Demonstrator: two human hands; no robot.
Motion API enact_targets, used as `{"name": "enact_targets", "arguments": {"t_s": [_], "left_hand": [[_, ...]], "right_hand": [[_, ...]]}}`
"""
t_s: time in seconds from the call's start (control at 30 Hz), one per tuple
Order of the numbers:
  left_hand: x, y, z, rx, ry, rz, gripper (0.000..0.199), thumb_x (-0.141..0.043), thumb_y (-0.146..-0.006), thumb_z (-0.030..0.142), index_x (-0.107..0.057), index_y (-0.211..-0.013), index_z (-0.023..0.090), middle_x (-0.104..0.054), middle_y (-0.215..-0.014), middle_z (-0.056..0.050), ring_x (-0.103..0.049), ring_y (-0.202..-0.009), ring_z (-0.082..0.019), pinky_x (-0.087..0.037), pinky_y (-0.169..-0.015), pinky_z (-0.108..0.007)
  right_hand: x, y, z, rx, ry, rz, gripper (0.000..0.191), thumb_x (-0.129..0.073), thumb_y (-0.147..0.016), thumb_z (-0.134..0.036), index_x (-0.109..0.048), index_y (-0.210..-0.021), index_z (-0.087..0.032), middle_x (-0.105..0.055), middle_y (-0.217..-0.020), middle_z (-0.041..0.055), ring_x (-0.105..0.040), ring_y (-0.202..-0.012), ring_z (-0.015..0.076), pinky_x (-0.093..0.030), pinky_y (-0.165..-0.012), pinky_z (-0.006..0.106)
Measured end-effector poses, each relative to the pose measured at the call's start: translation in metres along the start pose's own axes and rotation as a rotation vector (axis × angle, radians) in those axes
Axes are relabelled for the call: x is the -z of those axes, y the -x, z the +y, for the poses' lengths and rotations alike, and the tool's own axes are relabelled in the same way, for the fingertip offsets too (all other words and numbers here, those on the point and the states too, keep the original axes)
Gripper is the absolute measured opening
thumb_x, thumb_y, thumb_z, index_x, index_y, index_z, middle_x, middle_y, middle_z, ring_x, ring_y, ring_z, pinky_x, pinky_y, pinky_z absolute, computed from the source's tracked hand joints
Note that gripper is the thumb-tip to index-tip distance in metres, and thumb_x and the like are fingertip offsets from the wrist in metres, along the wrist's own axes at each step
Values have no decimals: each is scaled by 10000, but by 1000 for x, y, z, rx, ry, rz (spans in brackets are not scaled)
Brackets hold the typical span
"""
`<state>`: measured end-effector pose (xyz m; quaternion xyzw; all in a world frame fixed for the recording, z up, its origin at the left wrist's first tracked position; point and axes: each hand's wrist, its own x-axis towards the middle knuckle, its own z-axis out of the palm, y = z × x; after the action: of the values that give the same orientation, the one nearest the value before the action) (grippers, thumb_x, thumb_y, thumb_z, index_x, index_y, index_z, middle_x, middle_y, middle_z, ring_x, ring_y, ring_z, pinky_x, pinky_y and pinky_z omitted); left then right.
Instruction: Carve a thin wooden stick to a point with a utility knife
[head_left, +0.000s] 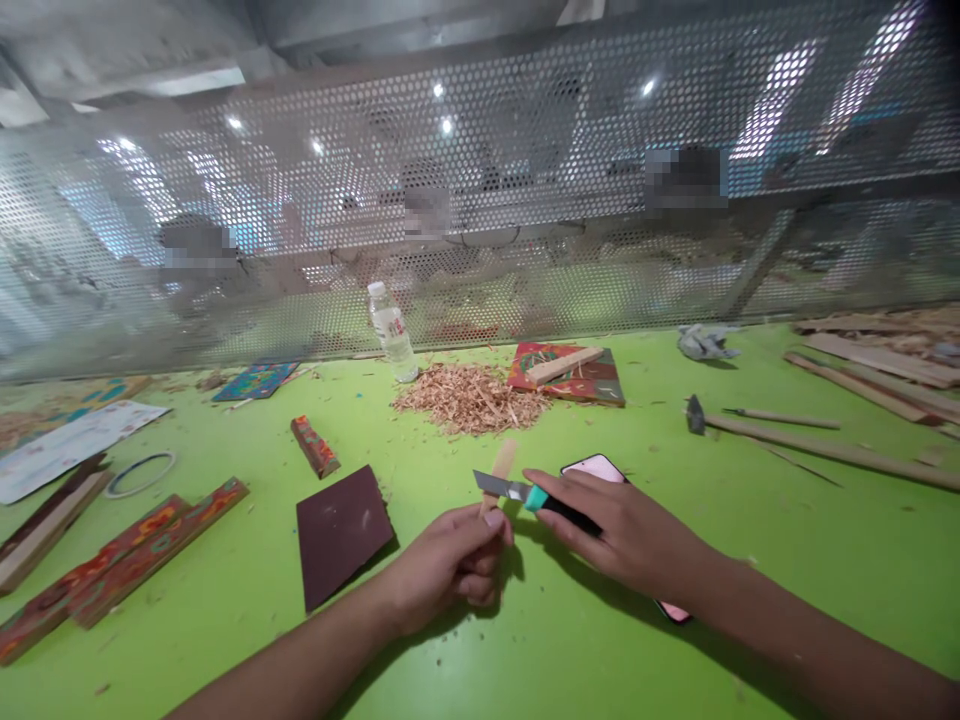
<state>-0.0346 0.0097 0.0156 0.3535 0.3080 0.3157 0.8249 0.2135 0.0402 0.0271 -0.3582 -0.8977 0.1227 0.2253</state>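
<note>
Between the thumb and fingers of my left hand (466,560) is a thin strip of pale wood (502,462), pointing away from me. My right hand (626,530) is closed round the black and teal handle of a utility knife (556,507). Its blade points left and lies across the wood strip, just beyond my left thumb; whether it cuts in cannot be made out. A phone with a pink screen (598,466) lies partly hidden under my right hand. To the left of my left hand rests a dark brown sheet of sandpaper (343,535).
Wood shavings (469,398) are heaped ahead, beside a water bottle (393,335) and a painted board (604,378). A hammer (795,435) lies at right, near wood strips (862,385). Painted wood pieces (157,550) lie at left. A perforated metal screen (480,240) borders the green table's back.
</note>
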Motion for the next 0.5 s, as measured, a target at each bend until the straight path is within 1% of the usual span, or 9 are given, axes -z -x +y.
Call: {"name": "enact_targets", "arguments": {"t_s": [0.13, 0.23, 0.37, 0.5], "left_hand": [[-2, 0, -1, -25, -15, 30, 449, -841, -844, 543, -545, -833, 206, -365, -567, 131, -232, -447, -46, -167, -502, -237], [-2, 0, -1, -29, -25, 49, 471, -854, -821, 566, -563, -844, 196, -363, -555, 136, -230, -438, -40, -164, -495, -235], [-3, 0, -3, -37, -44, 85, 486, -845, -817, 590, -601, -885, 175, -350, -540, 141, -226, -433, -39, -168, -488, -236], [-6, 0, -6, -46, -65, 134, 536, -853, -786, 626, -593, -939, 183, -363, -543, 142, -224, -442, -41, -165, -483, -232]], "right_hand": [[-6, 1, -7, 36, 23, -37, 441, -448, -1109, -377, -615, -1456, -162, -779, -1140, 152, -740, -968, 274, -592, -815, 391], [-7, 3, -8, 52, 39, -41, 462, -439, -1109, -368, -601, -1474, -137, -776, -1139, 169, -739, -982, 283, -589, -823, 392], [-6, 3, -5, 73, 48, -46, 440, -449, -1104, -359, -619, -1459, -162, -778, -1153, 163, -736, -992, 279, -580, -856, 394], [-4, 1, -2, 82, 45, -57, 434, -470, -1099, -374, -622, -1451, -170, -780, -1110, 149, -736, -939, 272, -577, -792, 377]]}}
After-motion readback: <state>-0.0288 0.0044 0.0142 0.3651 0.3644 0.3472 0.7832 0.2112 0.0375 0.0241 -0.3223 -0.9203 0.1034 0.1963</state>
